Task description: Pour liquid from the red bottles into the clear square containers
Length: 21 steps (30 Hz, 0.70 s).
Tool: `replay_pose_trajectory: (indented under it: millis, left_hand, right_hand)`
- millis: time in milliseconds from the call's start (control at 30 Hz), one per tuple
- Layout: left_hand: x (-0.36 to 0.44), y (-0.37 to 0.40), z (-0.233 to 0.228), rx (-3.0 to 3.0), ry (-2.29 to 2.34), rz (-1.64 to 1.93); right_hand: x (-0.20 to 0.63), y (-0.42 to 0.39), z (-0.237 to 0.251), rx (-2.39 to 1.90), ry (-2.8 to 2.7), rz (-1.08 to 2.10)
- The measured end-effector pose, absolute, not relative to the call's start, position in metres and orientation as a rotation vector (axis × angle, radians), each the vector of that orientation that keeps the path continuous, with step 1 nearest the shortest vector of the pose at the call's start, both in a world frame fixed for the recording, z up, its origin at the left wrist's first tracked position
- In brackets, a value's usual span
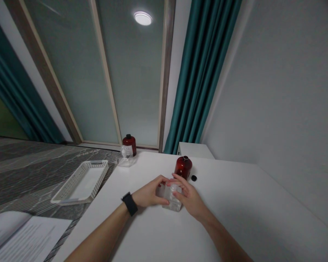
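Observation:
On the white table (158,240), a clear plastic container (172,206) with a rounded, knob-like top sits between my two hands. My left hand (150,192), with a dark watch on its wrist, curls thumb and fingers around the container's left side. From the right, my right hand (190,199) holds its thumb and fingers closed about the top. Just behind stands an uncapped dark red bottle (183,166), partly covered by my right fingers. A small black cap (194,178) lies on the table to the right of that bottle.
At the table's far left corner are a second dark red bottle (129,142) with a black cap and another clear container (126,161). Lower down on the left are a white perforated basket (60,198) and an open booklet (34,236). A white cabinet (195,150) stands behind the table.

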State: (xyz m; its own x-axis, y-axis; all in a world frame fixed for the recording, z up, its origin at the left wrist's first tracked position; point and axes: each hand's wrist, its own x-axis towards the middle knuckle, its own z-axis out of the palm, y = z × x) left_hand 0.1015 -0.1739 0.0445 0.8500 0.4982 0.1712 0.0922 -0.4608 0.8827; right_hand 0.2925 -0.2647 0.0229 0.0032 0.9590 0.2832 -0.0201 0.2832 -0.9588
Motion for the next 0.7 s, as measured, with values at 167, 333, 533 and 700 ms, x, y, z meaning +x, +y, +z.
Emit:
replay_pose_trajectory:
  millis: [167, 333, 533, 700]
  left_hand:
    - [0.106, -0.18, 0.044, 2.069, 0.518, 0.595]
    - [0.111, -0.191, 0.041, 2.167, 0.617, 0.666]
    - [0.115, -0.199, 0.036, 2.254, 0.716, 0.739]
    - [0.111, -0.184, 0.034, 2.128, 0.496, 0.627]
  right_hand:
    - [0.289, -0.266, 0.017, -1.09, -1.303, 0.886]
    - [0.284, -0.267, 0.008, -1.188, -1.263, 0.763]
    - [0.279, -0.268, 0.004, -1.25, -1.243, 0.673]
    - [0.281, -0.27, 0.006, -1.294, -1.264, 0.616]
